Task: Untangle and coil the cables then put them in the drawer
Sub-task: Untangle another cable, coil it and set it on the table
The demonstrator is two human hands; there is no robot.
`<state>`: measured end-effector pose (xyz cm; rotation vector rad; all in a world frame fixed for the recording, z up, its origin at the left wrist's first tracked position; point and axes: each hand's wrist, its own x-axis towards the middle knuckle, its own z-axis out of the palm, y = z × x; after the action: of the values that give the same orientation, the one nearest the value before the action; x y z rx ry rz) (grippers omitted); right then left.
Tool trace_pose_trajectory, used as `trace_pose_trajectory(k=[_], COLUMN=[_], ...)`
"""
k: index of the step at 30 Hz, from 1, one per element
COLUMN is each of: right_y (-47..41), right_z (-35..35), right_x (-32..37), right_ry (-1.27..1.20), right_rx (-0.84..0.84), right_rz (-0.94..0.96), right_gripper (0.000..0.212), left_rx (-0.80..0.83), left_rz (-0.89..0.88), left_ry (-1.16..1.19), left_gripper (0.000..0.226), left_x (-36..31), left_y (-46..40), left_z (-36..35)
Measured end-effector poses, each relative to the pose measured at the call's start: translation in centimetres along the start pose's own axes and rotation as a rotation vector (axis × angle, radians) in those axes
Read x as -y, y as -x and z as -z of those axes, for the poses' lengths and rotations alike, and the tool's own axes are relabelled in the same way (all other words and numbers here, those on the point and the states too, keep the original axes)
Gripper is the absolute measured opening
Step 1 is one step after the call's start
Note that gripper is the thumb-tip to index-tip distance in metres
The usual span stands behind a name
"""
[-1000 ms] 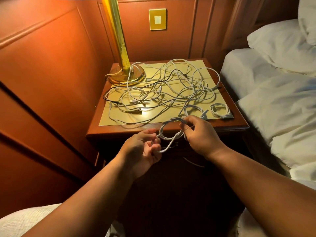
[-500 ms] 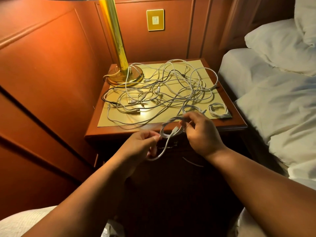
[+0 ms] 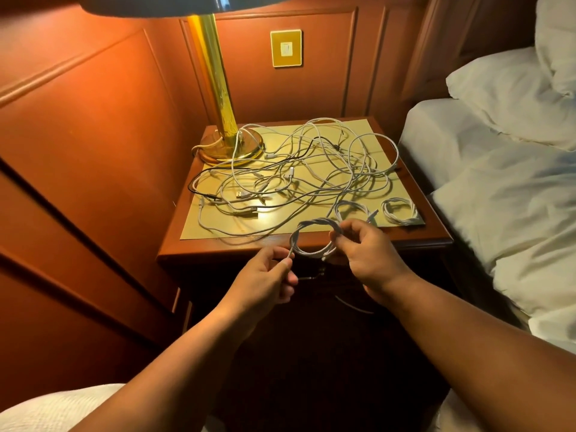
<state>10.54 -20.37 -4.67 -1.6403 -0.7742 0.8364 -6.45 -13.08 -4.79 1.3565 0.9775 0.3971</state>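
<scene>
Fingers (image 3: 288,260) of both hands pinch coiled cable (image 3: 311,241) over nightstand (image 3: 218,249) front edge; tangle (image 3: 296,173) behind.

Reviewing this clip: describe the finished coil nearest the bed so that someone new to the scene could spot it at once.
Start at the wooden nightstand between the brass lamp and the bed. On its yellow mat, go to the front corner by the bed: there lies a small white coiled cable. Unlike the coil beside it, it is tighter and clear of the tangled cables.
</scene>
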Motion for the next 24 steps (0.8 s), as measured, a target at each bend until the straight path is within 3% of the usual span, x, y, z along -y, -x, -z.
trace_pose_trajectory(k=[4, 10, 13, 19, 24], right_y=[0.7, 1.9, 2.3, 3.7, 3.7], right_z=[-1.0, -2.0, -2.5, -3.9, -3.7], right_x=[0.2, -0.3, -0.6, -1.3, -0.4], right_ry=[-0.509, -0.671, -0.714, -0.466, -0.137], right_rx=[0.127, 0.213, 0.258, 0.316, 0.33], right_rz=[-0.294, -0.364, -0.407, -0.373, -0.261], right_gripper=[0.012, 0.013, 0.009, 0.007, 0.008], left_rx=[-0.114, -0.231, -0.239, -0.229, -0.271], left_rz=[0.108, 0.133, 0.063, 0.016, -0.005], left_ry=[0.287, 0.61, 0.644, 0.41, 0.411], left_gripper=[0.012, 0.007, 0.013, 0.028, 0.037], left_x=[0.7, 1.2, 1.0, 1.5, 1.3], left_y=[-0.3, -0.1, 0.2, 0.8, 0.5], left_z=[-0.3, -0.8, -1.1, -1.4, -1.2])
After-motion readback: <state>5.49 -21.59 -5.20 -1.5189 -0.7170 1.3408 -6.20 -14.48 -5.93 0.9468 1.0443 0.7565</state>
